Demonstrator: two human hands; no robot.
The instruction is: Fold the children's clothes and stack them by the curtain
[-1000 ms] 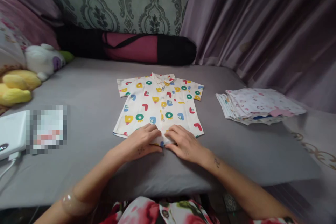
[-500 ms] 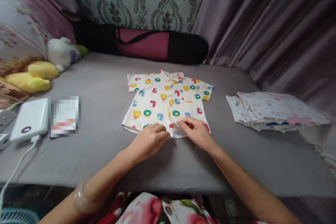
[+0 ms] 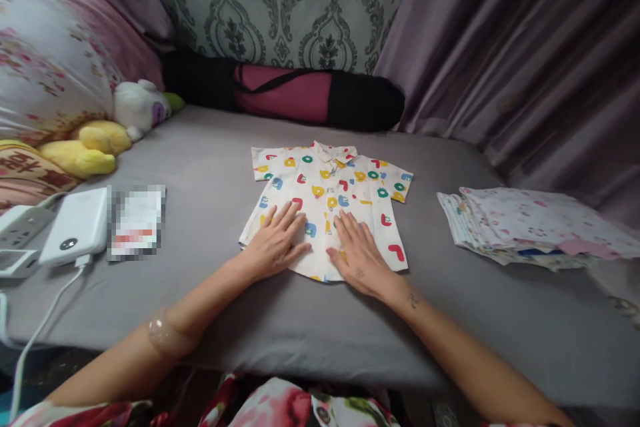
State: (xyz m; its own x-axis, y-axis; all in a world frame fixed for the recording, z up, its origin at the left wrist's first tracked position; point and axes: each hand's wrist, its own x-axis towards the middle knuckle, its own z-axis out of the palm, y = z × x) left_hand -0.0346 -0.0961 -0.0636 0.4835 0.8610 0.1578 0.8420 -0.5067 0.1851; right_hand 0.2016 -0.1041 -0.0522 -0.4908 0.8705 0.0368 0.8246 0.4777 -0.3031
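Note:
A small white short-sleeved shirt point(image 3: 327, 190) with a colourful letter print lies spread flat, collar away from me, in the middle of the grey-covered surface point(image 3: 210, 167). My left hand point(image 3: 277, 240) rests flat on the lower left of its front, fingers stretched out. On the lower front to the right lies my right hand point(image 3: 360, 253), also flat with its fingers extended. Neither hand grips the cloth. The palms hide parts of the shirt near its hem.
To the right lies a stack of folded clothes point(image 3: 545, 220). On the left are a white power bank point(image 3: 77, 223) with a cable, a power strip point(image 3: 23, 227), a blurred packet point(image 3: 137, 220) and plush toys point(image 3: 93, 150). A black and maroon long bag point(image 3: 285, 97) lies along the back.
My right fingers have let go of the shirt's front edge near the hem. Both hands have moved up the shirt and now lie flat on it. The view has shifted slightly.

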